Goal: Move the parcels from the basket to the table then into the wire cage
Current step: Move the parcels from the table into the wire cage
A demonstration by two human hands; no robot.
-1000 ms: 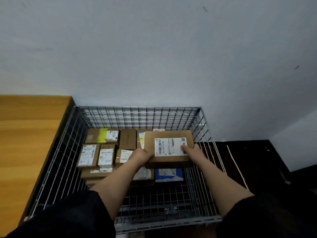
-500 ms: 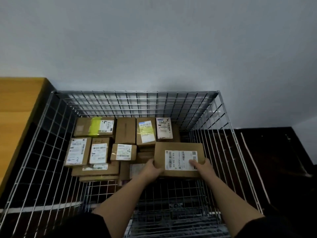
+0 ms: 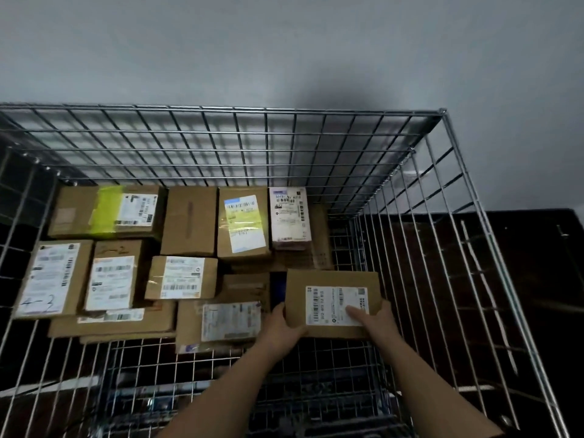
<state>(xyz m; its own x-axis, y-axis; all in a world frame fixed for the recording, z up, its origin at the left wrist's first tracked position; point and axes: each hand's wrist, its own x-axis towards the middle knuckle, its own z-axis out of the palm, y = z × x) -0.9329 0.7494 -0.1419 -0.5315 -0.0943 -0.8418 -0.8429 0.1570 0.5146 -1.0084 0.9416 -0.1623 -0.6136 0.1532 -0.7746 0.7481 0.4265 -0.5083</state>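
Parcels (image 3: 243, 226) fill the back and left of the wire cage (image 3: 316, 143), whose near and left sides run out of view; most label print is too blurred to read. One brown parcel (image 3: 331, 303) with a white barcode label sits low at the right, gripped by the left hand (image 3: 282, 327) and right hand (image 3: 373, 320), fingertips hidden underneath. Bare mesh lies nearer and to its right.
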